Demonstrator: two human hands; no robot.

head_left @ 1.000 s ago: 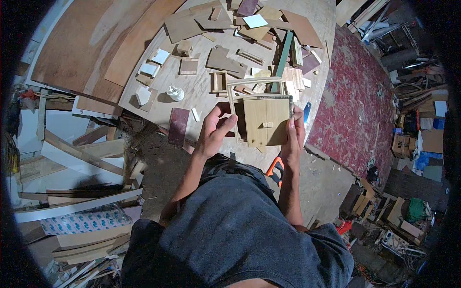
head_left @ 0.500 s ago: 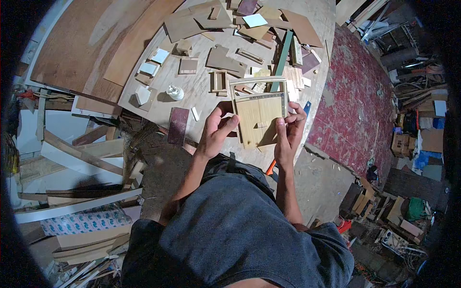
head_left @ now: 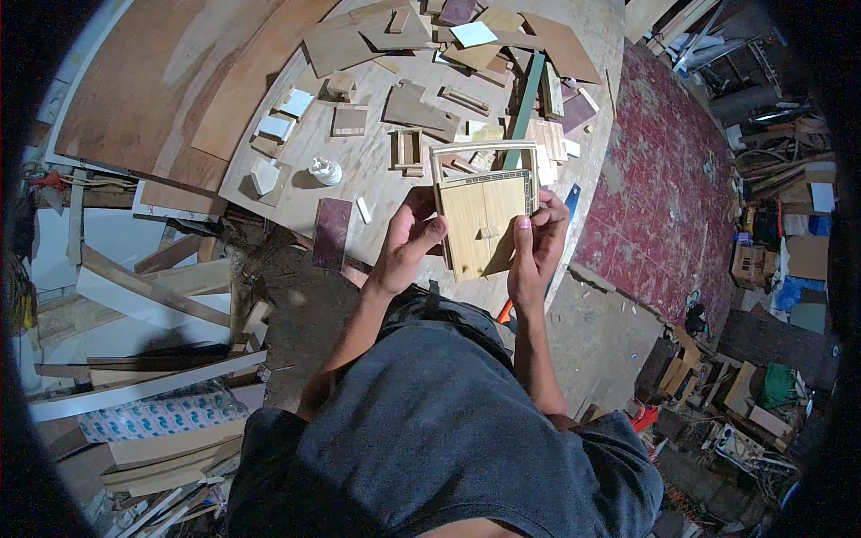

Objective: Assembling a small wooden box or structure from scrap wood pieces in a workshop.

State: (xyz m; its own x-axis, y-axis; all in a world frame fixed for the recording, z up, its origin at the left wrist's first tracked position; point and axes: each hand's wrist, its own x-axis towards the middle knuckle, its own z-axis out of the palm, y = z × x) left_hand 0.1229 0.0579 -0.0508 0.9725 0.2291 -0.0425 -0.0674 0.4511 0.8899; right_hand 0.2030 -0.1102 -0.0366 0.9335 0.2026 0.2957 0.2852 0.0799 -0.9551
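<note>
Between my two hands, above the near part of the worktable, is a small wooden frame (head_left: 480,145) with a pale wood panel (head_left: 466,229) in its lower part. A dark patterned strip (head_left: 498,177) runs along the panel's top right and down its right side. My left hand (head_left: 412,240) grips the left edge, thumb on the front, fingers behind. On the right edge, my right hand (head_left: 540,242) holds it with the thumb pressed on the panel's face. A small pale piece (head_left: 487,233) shows on the panel beside a thin vertical line. The frame's upper part is see-through.
Wood offcuts, a small open wooden box (head_left: 408,152), a white bottle (head_left: 325,171) and a green strip (head_left: 526,103) lie on the worktable (head_left: 296,215). A dark red block (head_left: 332,233) overhangs its near edge. A saw with an orange handle (head_left: 505,312) is at right. Scrap boards crowd the left floor.
The frame and panel have tilted slightly in my hands, and the patterned strip along the top appears a little higher. Both hands keep their hold in nearly the same place.
</note>
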